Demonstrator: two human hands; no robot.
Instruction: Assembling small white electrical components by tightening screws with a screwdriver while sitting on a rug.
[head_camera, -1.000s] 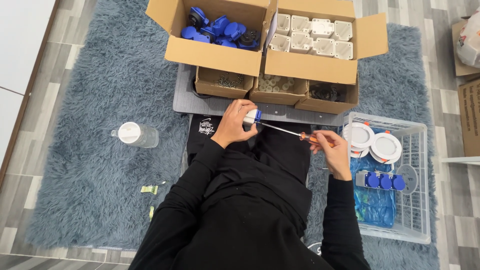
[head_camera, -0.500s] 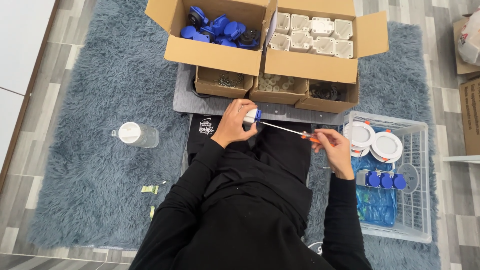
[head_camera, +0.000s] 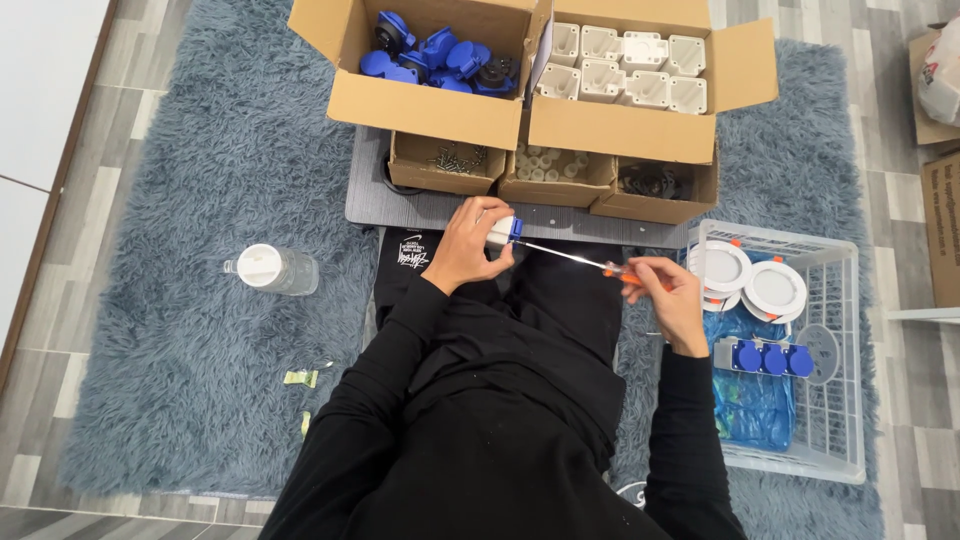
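My left hand (head_camera: 468, 243) grips a small white and blue plastic part (head_camera: 505, 231) over my lap. My right hand (head_camera: 668, 298) holds a screwdriver (head_camera: 590, 263) by its orange handle. The thin metal shaft runs left and up, and its tip meets the part in my left hand. Both sleeves are black. I sit on a grey shaggy rug (head_camera: 190, 330).
Ahead stand a cardboard box of blue parts (head_camera: 440, 52), a box of white housings (head_camera: 625, 62) and three small boxes, one with screws (head_camera: 445, 160), on a grey board (head_camera: 400, 205). A white wire basket (head_camera: 790, 350) sits to my right. A plastic bottle (head_camera: 272, 270) lies left.
My right hand has shifted slightly on the screwdriver handle; the left hand and the part stay in place.
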